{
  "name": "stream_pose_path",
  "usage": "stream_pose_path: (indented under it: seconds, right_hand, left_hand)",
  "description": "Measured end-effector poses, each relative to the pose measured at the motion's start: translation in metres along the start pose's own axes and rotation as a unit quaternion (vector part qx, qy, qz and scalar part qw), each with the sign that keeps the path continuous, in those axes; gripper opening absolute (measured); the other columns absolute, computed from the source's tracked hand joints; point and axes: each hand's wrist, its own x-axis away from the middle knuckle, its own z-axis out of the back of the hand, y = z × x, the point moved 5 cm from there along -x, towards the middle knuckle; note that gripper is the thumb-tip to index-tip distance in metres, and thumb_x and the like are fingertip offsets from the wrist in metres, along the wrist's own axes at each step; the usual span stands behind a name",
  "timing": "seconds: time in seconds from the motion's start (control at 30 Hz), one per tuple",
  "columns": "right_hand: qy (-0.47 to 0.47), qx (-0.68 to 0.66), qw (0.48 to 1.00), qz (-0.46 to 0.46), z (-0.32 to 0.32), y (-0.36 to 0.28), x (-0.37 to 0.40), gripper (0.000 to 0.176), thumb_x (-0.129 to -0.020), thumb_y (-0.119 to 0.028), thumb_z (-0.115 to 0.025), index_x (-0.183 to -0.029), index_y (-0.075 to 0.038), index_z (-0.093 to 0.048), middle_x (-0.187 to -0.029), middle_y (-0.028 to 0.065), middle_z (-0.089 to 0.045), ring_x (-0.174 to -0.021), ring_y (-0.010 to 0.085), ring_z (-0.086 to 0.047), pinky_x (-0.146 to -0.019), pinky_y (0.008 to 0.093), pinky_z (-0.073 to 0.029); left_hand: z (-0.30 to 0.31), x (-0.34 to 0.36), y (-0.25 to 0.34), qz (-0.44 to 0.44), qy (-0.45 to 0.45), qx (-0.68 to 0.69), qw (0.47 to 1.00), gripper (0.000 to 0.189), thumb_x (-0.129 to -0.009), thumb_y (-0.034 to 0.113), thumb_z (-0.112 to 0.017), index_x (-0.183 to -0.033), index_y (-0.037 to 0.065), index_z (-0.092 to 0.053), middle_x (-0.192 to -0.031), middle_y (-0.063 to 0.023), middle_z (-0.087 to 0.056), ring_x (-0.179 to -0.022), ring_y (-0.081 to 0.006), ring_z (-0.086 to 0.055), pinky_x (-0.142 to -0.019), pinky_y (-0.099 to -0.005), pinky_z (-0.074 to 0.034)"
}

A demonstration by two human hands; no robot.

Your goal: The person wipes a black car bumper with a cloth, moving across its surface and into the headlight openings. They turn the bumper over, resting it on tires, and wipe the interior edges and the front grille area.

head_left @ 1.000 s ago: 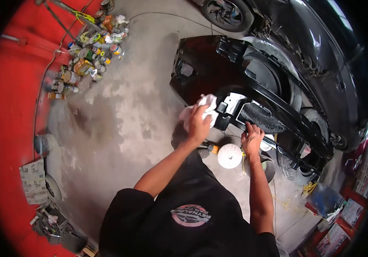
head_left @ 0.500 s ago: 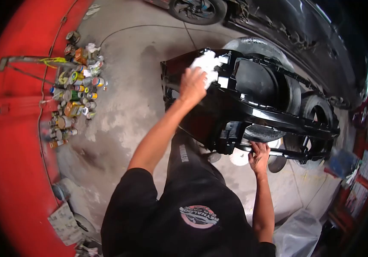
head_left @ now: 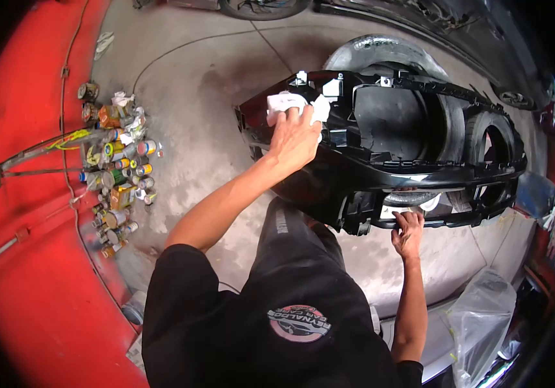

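Note:
A glossy black car bumper (head_left: 319,184) lies across the view, propped over tires. My left hand (head_left: 293,139) is closed over a crumpled white cloth (head_left: 282,105) and presses it against the bumper's left end. My right hand (head_left: 408,236) has its fingers hooked over the bumper's lower bar, near the rectangular opening. The fingertips of this hand are partly hidden behind the bar.
One tire (head_left: 381,55) stands behind the bumper and another tire (head_left: 484,139) shows through its right side. Several paint cans (head_left: 119,161) crowd the floor beside the red wall (head_left: 25,278). Clear plastic sheeting (head_left: 481,330) hangs at lower right. A dark car (head_left: 432,26) is at the back.
My left hand has slid the cloth a little toward the bumper's left end, with the fingers now laid over it. My right hand keeps its hold on the lower bar. The camera view has shifted.

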Motion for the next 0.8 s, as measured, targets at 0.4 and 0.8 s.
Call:
stream_pose_path:
  seconds: [0.4, 0.8]
  right_hand:
    - [-0.022, 0.009, 0.999, -0.042, -0.005, 0.011, 0.002, 0.053, -0.062, -0.011, -0.074, -0.115, -0.01, -0.074, -0.103, 0.0087, -0.068, -0.107, 0.0319, -0.062, -0.113, 0.0523, -0.037]
    - [-0.027, 0.006, 0.998, -0.063, -0.004, 0.014, 0.005, 0.05, -0.066, -0.007, -0.07, -0.116, -0.015, -0.075, -0.101, 0.0041, -0.069, -0.108, 0.0258, -0.063, -0.117, 0.0514, -0.038]
  left_hand:
    - [-0.045, -0.07, -0.066, 0.05, 0.05, 0.104, 0.992, 0.024, -0.093, 0.011, -0.061, -0.113, 0.004, -0.07, -0.12, -0.0188, -0.063, -0.11, -0.0437, -0.056, -0.095, -0.0549, -0.047]
    - [0.011, -0.04, 0.14, -0.179, 0.08, 0.363, 0.911, 0.02, -0.091, 0.002, -0.066, -0.111, 0.003, -0.071, -0.116, -0.0183, -0.066, -0.108, -0.0408, -0.059, -0.097, -0.0479, -0.047]
